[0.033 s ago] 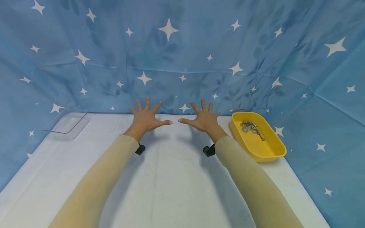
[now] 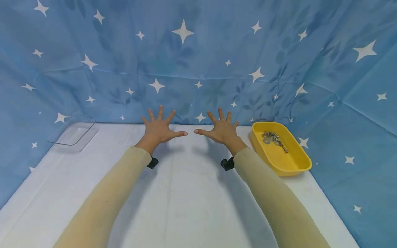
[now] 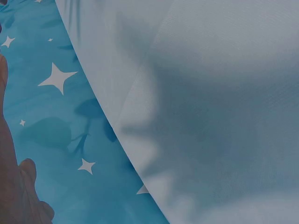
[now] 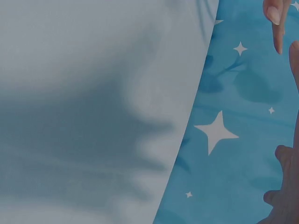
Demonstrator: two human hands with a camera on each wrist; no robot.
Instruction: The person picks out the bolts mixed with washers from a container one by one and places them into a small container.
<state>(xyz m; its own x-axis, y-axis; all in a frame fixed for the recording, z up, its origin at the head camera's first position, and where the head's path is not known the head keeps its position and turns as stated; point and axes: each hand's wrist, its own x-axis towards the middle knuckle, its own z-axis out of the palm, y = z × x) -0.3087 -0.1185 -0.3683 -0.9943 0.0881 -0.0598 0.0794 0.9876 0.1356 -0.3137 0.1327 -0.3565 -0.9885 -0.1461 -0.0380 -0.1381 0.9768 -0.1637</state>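
Both hands are held up over the far edge of the white table, fingers spread wide and thumbs pointing at each other across a small gap. Nothing is in the left hand (image 2: 157,131) or the right hand (image 2: 224,131). Right of the right hand stands a yellow tray (image 2: 293,160), with small metal hardware (image 2: 273,137), seemingly screws and washers, gathered at its far end. A transparent shallow container (image 2: 81,144) sits at the far left, away from the left hand. Each wrist view catches only part of its hand at the frame's side.
A white cloth (image 2: 189,203) covers the table, and the arms' shadows fall on it. Blue fabric with white stars (image 2: 198,48) hangs behind the table and along both sides. A dark device (image 2: 152,162) is strapped under each wrist.
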